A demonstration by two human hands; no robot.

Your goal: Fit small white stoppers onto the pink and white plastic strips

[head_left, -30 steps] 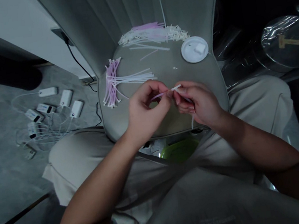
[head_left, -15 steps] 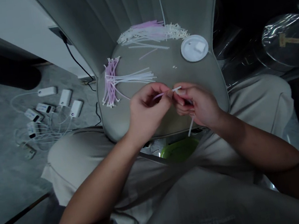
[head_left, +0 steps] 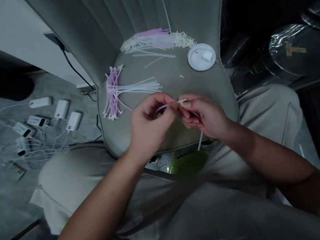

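Over the front of a grey chair seat (head_left: 137, 131), my left hand (head_left: 149, 125) pinches a thin pale pink strip (head_left: 162, 107) between thumb and fingers. My right hand (head_left: 204, 115) pinches a thin white strip (head_left: 200, 141) whose tail hangs down past the seat's front edge. The two hands meet fingertip to fingertip, and the strips touch there. A bundle of pink and white strips (head_left: 114, 91) lies on the seat to the left of my left hand.
A larger heap of white and pink strips (head_left: 155, 41) lies at the back of the seat beside a white round lid (head_left: 201, 57). White power banks with cables (head_left: 40, 117) lie on the floor at left. A green bowl (head_left: 188, 163) sits below the seat between my knees.
The view has shifted slightly, so everything sits a little further left and lower. Both hands stay pinched together on the strips; the white tail hangs lower from my right hand than a second ago.
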